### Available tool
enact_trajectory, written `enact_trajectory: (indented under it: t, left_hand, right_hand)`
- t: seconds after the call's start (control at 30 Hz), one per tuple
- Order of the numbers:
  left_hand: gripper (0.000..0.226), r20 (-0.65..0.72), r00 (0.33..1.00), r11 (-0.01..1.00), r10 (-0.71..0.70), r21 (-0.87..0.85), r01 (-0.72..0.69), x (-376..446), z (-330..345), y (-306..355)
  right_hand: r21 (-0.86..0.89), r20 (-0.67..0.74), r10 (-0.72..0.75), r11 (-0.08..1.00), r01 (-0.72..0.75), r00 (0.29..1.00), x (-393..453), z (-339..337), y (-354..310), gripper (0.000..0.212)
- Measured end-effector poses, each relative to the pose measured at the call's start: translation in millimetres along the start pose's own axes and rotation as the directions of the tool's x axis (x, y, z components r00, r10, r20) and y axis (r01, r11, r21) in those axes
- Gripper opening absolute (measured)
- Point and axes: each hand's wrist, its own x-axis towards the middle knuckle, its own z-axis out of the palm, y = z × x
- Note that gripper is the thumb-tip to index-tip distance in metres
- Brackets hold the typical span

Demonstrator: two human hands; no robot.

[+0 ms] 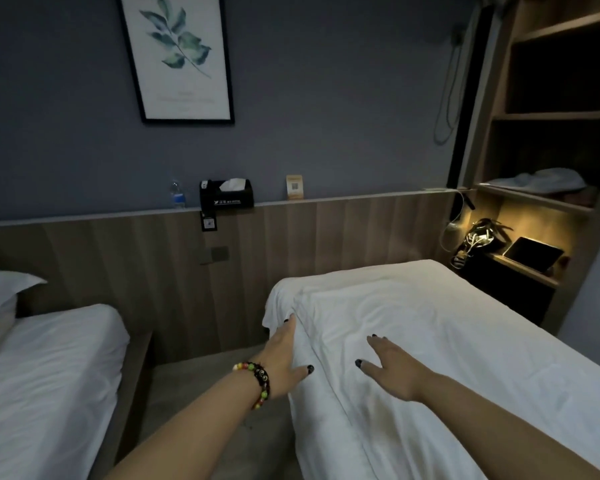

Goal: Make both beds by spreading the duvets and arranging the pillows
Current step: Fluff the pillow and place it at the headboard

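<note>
A white duvet lies spread over the right bed, its left edge hanging over the side. My left hand lies flat along that hanging edge with the fingers straight. My right hand rests flat on top of the duvet, fingers stretched out. No pillow shows on this bed. The left bed is covered in white, and a white pillow sits at its head by the wall.
A narrow strip of floor runs between the beds. The wooden headboard ledge holds a water bottle, a tissue box and a card. At right, shelves hold folded linen, above a lit nightstand.
</note>
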Motion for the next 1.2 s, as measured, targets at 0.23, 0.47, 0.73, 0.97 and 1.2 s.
enact_trajectory:
  t: [0.23,0.47,0.73,0.97,1.2]
  left_hand:
    - [0.095,0.035,0.998,0.999,-0.044,0.025,0.043,122,-23,-72]
    - [0.09,0.118,0.988,0.994,-0.096,0.066,0.088,267,-57,-156]
    - [0.094,0.247,0.964,0.995,-0.098,0.026,0.095,416,-46,-177]
    - [0.107,0.322,0.934,0.982,-0.154,-0.053,0.18,525,-19,-181]
    - [0.113,0.374,0.909,0.963,-0.185,-0.114,0.243,596,-1,-207]
  right_hand:
    - [0.006,-0.011,0.003,1.0,-0.003,1.0,149,-4,2,0.082]
    - [0.02,-0.044,0.105,0.994,-0.104,0.993,289,-20,-6,0.085]
    - [0.045,-0.012,0.221,0.974,-0.221,0.975,391,-34,40,0.073]
    - [0.0,-0.019,0.312,0.95,-0.312,0.95,484,-72,98,0.07]
    - [0.022,0.037,0.306,0.951,-0.307,0.951,558,-83,118,0.074]
